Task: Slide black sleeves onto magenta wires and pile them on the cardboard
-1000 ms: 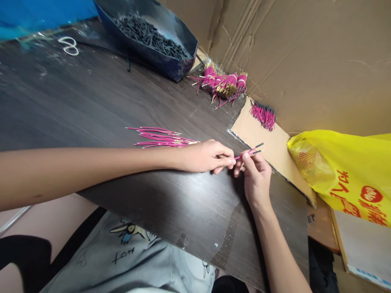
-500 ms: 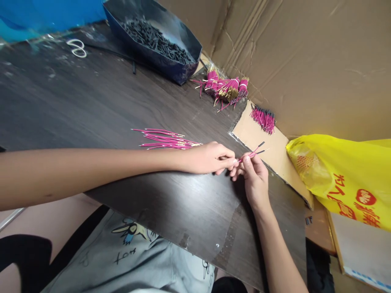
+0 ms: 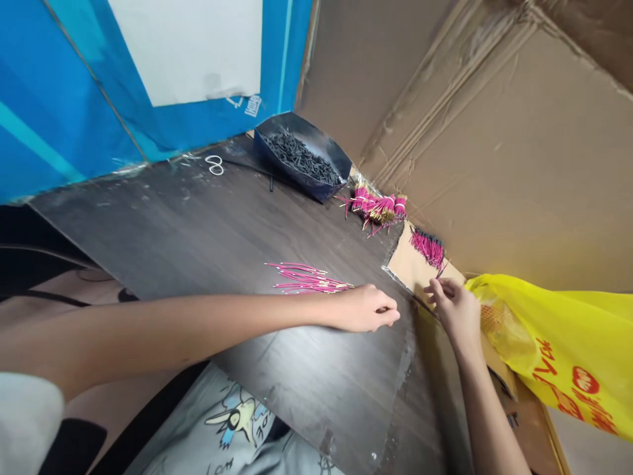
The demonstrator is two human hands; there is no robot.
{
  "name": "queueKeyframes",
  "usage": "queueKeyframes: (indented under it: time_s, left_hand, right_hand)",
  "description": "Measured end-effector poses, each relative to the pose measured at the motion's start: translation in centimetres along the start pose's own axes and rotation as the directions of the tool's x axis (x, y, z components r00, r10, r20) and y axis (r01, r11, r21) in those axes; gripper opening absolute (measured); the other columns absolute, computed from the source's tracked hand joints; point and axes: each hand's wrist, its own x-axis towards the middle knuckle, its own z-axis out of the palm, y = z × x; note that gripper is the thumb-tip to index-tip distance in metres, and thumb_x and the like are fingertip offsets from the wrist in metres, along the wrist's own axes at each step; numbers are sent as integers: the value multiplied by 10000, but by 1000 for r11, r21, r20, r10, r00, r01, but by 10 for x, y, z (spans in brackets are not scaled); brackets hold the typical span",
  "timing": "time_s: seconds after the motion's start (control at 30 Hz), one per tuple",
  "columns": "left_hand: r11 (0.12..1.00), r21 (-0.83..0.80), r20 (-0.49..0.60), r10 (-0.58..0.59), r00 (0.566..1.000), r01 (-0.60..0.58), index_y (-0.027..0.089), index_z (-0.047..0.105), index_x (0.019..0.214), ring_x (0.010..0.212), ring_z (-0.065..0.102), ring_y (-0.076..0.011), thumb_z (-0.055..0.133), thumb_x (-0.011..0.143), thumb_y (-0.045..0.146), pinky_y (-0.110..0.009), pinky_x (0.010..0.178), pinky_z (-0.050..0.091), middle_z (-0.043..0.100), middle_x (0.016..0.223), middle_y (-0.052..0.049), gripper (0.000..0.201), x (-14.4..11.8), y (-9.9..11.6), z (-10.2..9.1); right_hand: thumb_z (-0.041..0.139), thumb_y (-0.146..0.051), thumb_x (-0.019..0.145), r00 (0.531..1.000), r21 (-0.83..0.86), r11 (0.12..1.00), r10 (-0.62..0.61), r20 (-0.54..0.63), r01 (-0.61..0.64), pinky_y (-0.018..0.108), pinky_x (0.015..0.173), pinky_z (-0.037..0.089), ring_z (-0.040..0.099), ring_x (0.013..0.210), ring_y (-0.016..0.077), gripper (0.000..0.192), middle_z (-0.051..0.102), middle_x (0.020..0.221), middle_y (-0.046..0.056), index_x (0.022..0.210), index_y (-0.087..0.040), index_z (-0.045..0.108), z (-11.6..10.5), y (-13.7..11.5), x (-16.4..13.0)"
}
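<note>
Your right hand (image 3: 457, 310) reaches over the cardboard sheet (image 3: 408, 267) at the table's corner, fingertips pinched on a pink wire (image 3: 442, 270) whose tip points toward the small heap of black-capped pink wires (image 3: 428, 246), seemingly where finished pieces collect. Your left hand (image 3: 366, 309) rests on the dark table (image 3: 198, 231), fingers curled together, beside the loose fan of bare pink wires (image 3: 306, 280), kept within easy reach. A tray of black sleeves (image 3: 301, 155) and banded wire bundles (image 3: 380, 206) sit further back.

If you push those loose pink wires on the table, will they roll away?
Probably a little: the loose pink wires look thin and round, lying flat on the smooth dark table. They seem very light, so they would likely scatter. Slight bends suggest they flex.
</note>
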Motion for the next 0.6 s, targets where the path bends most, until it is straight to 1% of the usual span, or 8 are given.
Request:
queueKeyframes:
  time_s: [0.07, 0.17, 0.23, 0.3, 0.37, 0.47, 0.53, 0.6]
  left_hand:
    - [1000, 10, -9, 16, 1000, -16, 173, 637, 842, 572, 546, -74, 468, 1023, 330, -207, 645, 382, 624, 657, 32, 293, 0, -1, 0]
    - [997, 52, -25, 55, 998, -53, 167, 608, 788, 619, 544, -79, 504, 1000, 291, -220, 664, 366, 664, 737, 16, 267, 1, -3, 2]
    - [993, 92, -32, 82, 996, -79, 168, 560, 738, 618, 512, -85, 523, 999, 302, -231, 669, 356, 644, 723, 16, 296, 2, -6, 4]
    - [986, 134, -36, 104, 994, -99, 172, 510, 703, 600, 473, -92, 527, 1000, 303, -240, 663, 344, 596, 677, 22, 325, 3, -8, 5]
    - [979, 174, -43, 118, 992, -109, 178, 481, 691, 578, 439, -100, 524, 1001, 308, -250, 649, 333, 545, 639, 26, 339, 4, -10, 7]
    - [965, 235, -49, 133, 990, -118, 186, 471, 690, 546, 394, -108, 522, 1001, 337, -259, 622, 319, 478, 598, 30, 350, 4, -14, 9]
    - [953, 274, -45, 148, 988, -130, 187, 488, 697, 538, 389, -109, 525, 1000, 341, -256, 604, 317, 485, 594, 28, 343, 5, -16, 11]
    - [940, 310, -40, 161, 986, -141, 186, 528, 712, 539, 417, -110, 530, 1001, 347, -247, 592, 333, 529, 606, 21, 331, 6, -18, 11]
  right_hand:
    - [543, -488, 990, 999, -124, 992, 11, -43, -16, 322, 785, 565, 773, 811, 248, 402, 811, 969, 131, 1027, -151, 759, -3, 1, 28]
    - [512, -394, 1010, 995, -339, 939, 18, -100, -51, 419, 944, 541, 767, 1048, 353, 407, 790, 1094, 228, 1124, -115, 785, -4, -1, 64]
    - [476, -358, 1029, 996, -453, 890, 20, -88, -58, 490, 984, 525, 738, 1142, 423, 439, 764, 1122, 289, 1179, -89, 789, -2, -3, 81]
    - [458, -326, 1035, 999, -531, 846, 27, -46, -47, 518, 974, 532, 730, 1157, 457, 446, 753, 1102, 313, 1183, -79, 799, 1, -5, 94]
    - [453, -307, 1036, 999, -582, 812, 38, -7, -35, 510, 959, 548, 738, 1145, 455, 440, 751, 1090, 312, 1167, -83, 808, 5, -5, 102]
    - [440, -299, 1044, 999, -623, 782, 45, 28, -17, 479, 950, 567, 754, 1126, 426, 440, 755, 1086, 291, 1170, -91, 807, 10, -7, 107]
    - [426, -285, 1048, 999, -633, 774, 41, 35, -10, 456, 944, 576, 762, 1121, 401, 443, 761, 1077, 270, 1223, -103, 790, 12, -9, 107]
    - [419, -269, 1046, 999, -636, 771, 31, 29, -5, 447, 943, 581, 768, 1109, 377, 443, 766, 1066, 247, 1275, -131, 773, 11, -13, 105]
